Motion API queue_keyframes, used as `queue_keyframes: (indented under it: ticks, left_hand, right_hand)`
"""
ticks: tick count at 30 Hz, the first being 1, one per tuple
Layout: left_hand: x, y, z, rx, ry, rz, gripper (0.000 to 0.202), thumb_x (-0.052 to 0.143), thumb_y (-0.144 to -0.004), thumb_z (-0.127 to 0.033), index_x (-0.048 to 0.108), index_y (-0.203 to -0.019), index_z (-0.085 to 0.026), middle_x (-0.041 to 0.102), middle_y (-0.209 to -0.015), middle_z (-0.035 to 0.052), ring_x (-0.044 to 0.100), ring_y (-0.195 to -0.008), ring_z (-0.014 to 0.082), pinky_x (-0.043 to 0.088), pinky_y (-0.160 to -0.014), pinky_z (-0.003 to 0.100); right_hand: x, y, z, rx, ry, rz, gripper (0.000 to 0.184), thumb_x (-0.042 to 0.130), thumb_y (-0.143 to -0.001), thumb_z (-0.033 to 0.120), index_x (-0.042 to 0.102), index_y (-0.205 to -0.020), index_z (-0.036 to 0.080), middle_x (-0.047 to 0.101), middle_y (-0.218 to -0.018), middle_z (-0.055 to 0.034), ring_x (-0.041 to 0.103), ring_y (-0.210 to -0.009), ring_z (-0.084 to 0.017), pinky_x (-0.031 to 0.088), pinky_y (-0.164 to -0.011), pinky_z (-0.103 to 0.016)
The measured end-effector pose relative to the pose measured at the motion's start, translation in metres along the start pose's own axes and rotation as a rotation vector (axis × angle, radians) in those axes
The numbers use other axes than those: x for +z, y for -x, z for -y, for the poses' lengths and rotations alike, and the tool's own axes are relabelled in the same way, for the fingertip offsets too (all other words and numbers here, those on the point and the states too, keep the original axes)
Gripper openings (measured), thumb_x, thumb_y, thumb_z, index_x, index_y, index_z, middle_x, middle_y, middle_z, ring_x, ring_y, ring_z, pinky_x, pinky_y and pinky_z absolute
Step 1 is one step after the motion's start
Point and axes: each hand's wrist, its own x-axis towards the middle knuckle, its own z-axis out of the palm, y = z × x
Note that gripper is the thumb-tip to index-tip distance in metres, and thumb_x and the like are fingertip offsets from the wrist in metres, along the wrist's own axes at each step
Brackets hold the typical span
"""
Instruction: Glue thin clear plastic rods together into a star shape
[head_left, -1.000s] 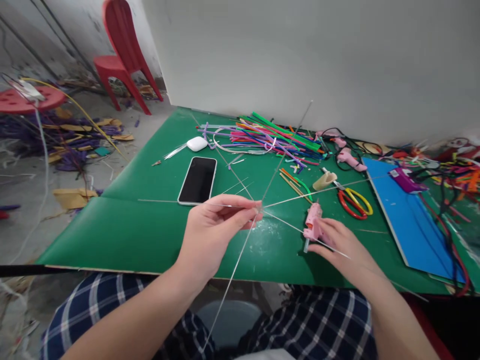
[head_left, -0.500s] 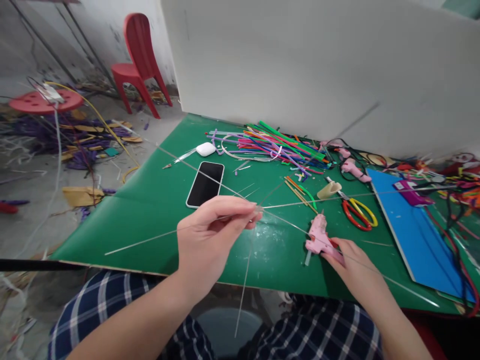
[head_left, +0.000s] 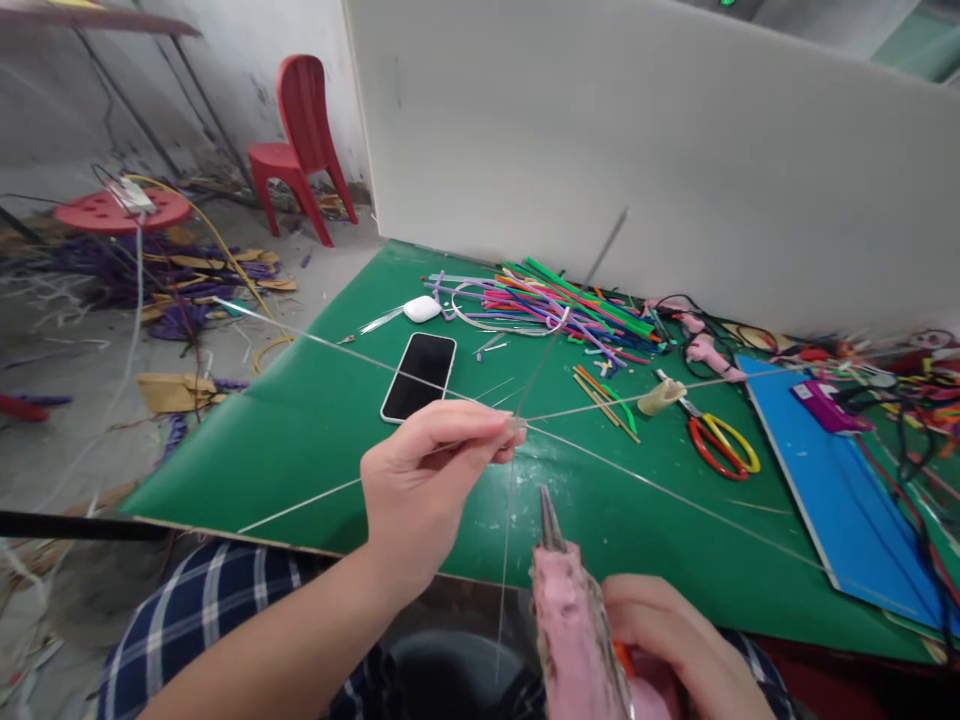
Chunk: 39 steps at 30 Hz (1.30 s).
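My left hand (head_left: 427,480) pinches the hub of several thin white sticks (head_left: 637,485) that fan out like spokes above the green table (head_left: 300,430). The fingers close on the crossing point near the table's middle. My right hand (head_left: 667,640) grips a pink glue gun (head_left: 574,610) low at the front edge, lifted off the table. Its metal nozzle points up and away toward the stick hub, a short gap below it.
A black phone (head_left: 420,375) and a white earbud case (head_left: 422,309) lie behind my left hand. Coloured straws (head_left: 555,300) pile at the back, with red-and-yellow scissors (head_left: 724,445), a second pink glue gun (head_left: 705,350) and a blue board (head_left: 840,480) to the right. A red chair (head_left: 300,140) stands on the littered floor.
My right hand has picked the pink glue gun up off the table and brought it toward me, nozzle now aimed at the hub. The stick fan has turned in my left hand.
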Motion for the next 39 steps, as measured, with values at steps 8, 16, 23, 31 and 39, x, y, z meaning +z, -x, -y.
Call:
queue_keyframes:
  ticks: [8,16,23,31,39]
  left_hand:
    - [-0.001,0.001,-0.002,0.009,-0.031,-0.001,0.028,0.065,-0.073,0.003,0.072,-0.082,-0.023,0.069,-0.078,-0.0009,0.067,-0.071,0.0120,0.057,-0.060,0.023]
    - [-0.001,0.001,-0.006,-0.005,-0.078,-0.003,0.028,0.065,-0.074,0.001,0.073,-0.082,-0.025,0.070,-0.077,-0.0011,0.066,-0.071,0.0112,0.057,-0.060,0.021]
    - [-0.001,0.001,-0.008,-0.013,-0.067,0.003,0.027,0.065,-0.074,0.001,0.073,-0.081,-0.024,0.070,-0.077,-0.0014,0.066,-0.067,0.0109,0.057,-0.059,0.022]
    - [-0.001,0.001,-0.008,-0.014,-0.052,0.007,0.028,0.064,-0.074,0.002,0.073,-0.082,-0.023,0.070,-0.078,-0.0012,0.066,-0.070,0.0110,0.057,-0.061,0.022]
    - [0.000,0.001,-0.007,-0.011,-0.066,-0.009,0.027,0.065,-0.074,0.001,0.073,-0.081,-0.024,0.070,-0.077,-0.0010,0.065,-0.071,0.0106,0.056,-0.061,0.021]
  right_hand:
    - [0.003,-0.011,0.003,-0.041,0.147,-0.053,0.042,0.048,-0.088,0.049,0.047,-0.121,0.023,0.064,-0.104,-0.0093,0.064,-0.096,-0.020,0.052,-0.083,-0.025]
    - [0.004,-0.017,0.007,-0.054,0.212,-0.108,0.036,0.053,-0.086,0.030,0.046,-0.121,0.022,0.065,-0.103,-0.0098,0.064,-0.094,-0.021,0.053,-0.081,-0.027]
    - [0.005,-0.015,0.008,-0.049,0.215,-0.103,0.041,0.056,-0.082,0.026,0.046,-0.122,0.023,0.066,-0.102,-0.0086,0.065,-0.094,-0.021,0.053,-0.081,-0.029]
    - [0.001,-0.016,0.008,-0.103,0.281,-0.105,0.037,0.055,-0.085,0.032,0.048,-0.119,0.020,0.067,-0.098,-0.0089,0.066,-0.092,-0.020,0.054,-0.082,-0.026]
    - [0.003,-0.016,0.008,-0.090,0.254,-0.152,0.033,0.055,-0.086,0.034,0.051,-0.116,0.021,0.067,-0.094,-0.0074,0.066,-0.088,-0.019,0.055,-0.079,-0.026]
